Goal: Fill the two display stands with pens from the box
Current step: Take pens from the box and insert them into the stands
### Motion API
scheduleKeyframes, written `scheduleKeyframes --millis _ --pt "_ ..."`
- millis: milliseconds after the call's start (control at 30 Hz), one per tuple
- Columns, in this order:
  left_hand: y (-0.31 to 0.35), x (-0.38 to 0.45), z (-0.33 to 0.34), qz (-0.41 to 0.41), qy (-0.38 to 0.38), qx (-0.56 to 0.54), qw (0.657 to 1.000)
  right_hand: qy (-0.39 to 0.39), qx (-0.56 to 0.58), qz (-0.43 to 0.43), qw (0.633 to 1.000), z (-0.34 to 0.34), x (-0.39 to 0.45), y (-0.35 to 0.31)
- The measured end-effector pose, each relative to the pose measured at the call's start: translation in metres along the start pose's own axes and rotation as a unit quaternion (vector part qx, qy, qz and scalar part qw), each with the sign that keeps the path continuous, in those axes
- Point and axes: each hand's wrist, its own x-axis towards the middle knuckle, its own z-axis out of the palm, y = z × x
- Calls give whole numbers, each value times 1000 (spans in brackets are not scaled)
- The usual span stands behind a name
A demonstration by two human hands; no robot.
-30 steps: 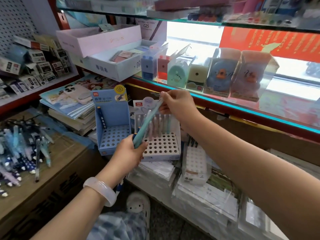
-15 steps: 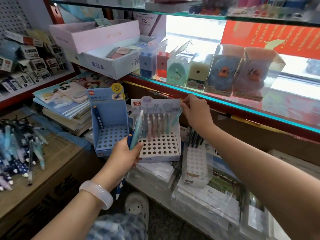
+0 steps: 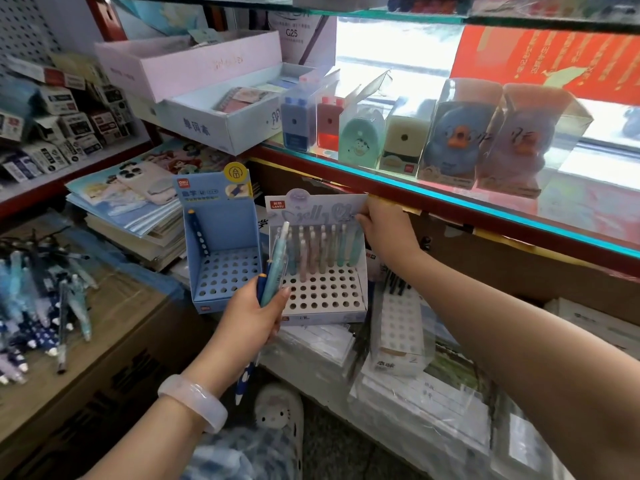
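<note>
Head view: the right hand [image 3: 384, 226] is up at the top right corner of the white stand [image 3: 323, 296], fingers curled around the top of a mint pen [image 3: 354, 245] that sits at the right end of the back row, right against the backing card. Looks to me like that pen is just being seated in its hole, so the step in hand is loading the white stand's back row.

The left hand [image 3: 254, 315] is closed around two pens held upright just in front of the stands: a light teal pen [image 3: 275, 271] and a dark blue pen with white dots [image 3: 246, 372] that pokes out below the fist.

Next move, I'd guess: right hand lets go, takes the teal pen from the left and drops it into a free hole in the next row. The dark dotted one probably belongs in the blue stand [image 3: 221, 258], since it matches the single blue pen [image 3: 198, 233] leaning inside there.

Counts: two stands, side by side on the lower shelf. Blue stand has one pen. White stand has roughly nine or ten pastel ones in back, too crowded to count exactly. Most holes are empty. The supply of loose pens [image 3: 38, 299] lies in a heap on the cardboard box [image 3: 114, 327] at left, too many to count.
</note>
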Motion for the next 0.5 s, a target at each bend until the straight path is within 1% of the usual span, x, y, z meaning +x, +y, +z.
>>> scheduleKeyframes --millis 300,500 --pt "-5 -1 0 0 1 -7 1000 10 -32 -21 999 5 4 1" --pt "-6 0 0 -7 1 -16 1000 12 -46 -15 999 8 1 5"
